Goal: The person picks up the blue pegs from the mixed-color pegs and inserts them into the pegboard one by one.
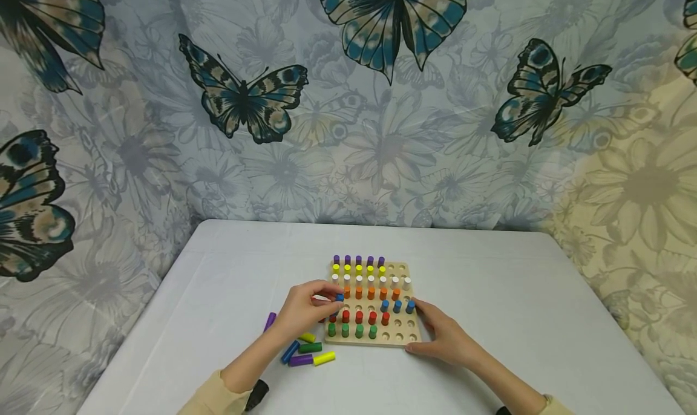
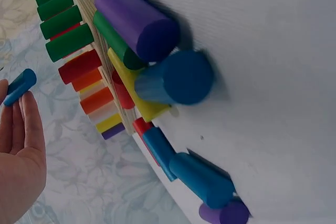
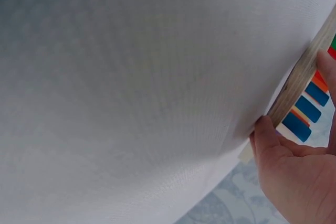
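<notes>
A wooden peg board (image 1: 376, 343) lies on the table, with rows of purple, yellow, white, orange, blue, red and green pegs standing in it. Thumb and fingertips of my left hand (image 1: 305, 309) pinch a blue peg (image 1: 340, 297) at the left end of the blue row. In the left wrist view this blue peg (image 2: 21, 86) is tilted between the fingertips. Three blue pegs (image 1: 397, 307) stand at the right of that row, beside bare holes. My right hand (image 1: 443, 336) grips the board's right side, its thumb at the front corner.
Left of the board, loose pegs lie on the white table (image 1: 490, 282): a purple peg (image 1: 301, 360), a yellow peg (image 1: 324, 358), a green peg (image 1: 310, 346), a blue peg (image 1: 290, 351) and several more. A butterfly-patterned cloth (image 1: 381, 161) hangs behind the table.
</notes>
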The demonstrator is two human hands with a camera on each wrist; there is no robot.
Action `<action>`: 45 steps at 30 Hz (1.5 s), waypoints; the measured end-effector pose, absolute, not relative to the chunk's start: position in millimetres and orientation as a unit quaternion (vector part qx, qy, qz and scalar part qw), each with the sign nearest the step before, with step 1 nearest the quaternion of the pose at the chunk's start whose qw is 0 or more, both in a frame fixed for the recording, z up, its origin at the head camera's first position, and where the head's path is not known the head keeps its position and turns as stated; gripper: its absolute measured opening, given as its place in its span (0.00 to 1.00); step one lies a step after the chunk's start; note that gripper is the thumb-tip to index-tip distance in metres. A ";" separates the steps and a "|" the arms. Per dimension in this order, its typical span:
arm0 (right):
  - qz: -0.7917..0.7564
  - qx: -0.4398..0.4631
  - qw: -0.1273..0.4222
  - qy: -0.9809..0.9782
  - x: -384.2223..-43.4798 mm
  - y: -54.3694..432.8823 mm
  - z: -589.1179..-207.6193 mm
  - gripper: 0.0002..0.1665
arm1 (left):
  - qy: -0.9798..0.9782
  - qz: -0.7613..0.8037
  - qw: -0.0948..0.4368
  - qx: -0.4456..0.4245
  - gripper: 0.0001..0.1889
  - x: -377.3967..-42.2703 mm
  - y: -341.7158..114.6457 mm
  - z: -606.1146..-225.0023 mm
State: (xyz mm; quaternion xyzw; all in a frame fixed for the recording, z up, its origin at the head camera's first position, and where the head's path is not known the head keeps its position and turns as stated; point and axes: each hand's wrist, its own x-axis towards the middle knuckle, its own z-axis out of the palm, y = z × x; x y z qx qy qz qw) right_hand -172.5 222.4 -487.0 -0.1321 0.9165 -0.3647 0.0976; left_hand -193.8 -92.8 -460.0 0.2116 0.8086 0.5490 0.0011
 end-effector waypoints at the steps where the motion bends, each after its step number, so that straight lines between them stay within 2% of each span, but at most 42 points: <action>1: -0.365 -0.132 0.098 0.916 -172.7 222.4 -487.3 0.60 | 0.807 0.550 0.003 0.215 0.13 -195.3 -91.0 -460.3; 20: -0.360 -0.116 0.106 0.919 -173.1 222.1 -486.2 0.60 | 0.813 0.536 0.014 0.227 0.12 -217.7 -52.2 -467.7; 27: -0.361 -0.120 0.102 0.919 -172.6 222.5 -486.1 0.60 | 0.803 0.539 0.034 0.254 0.11 -222.6 -41.0 -472.4; 45: -0.357 -0.122 0.104 0.920 -172.4 223.7 -486.9 0.60 | 0.819 0.499 0.054 0.278 0.08 -226.5 -32.4 -478.9</action>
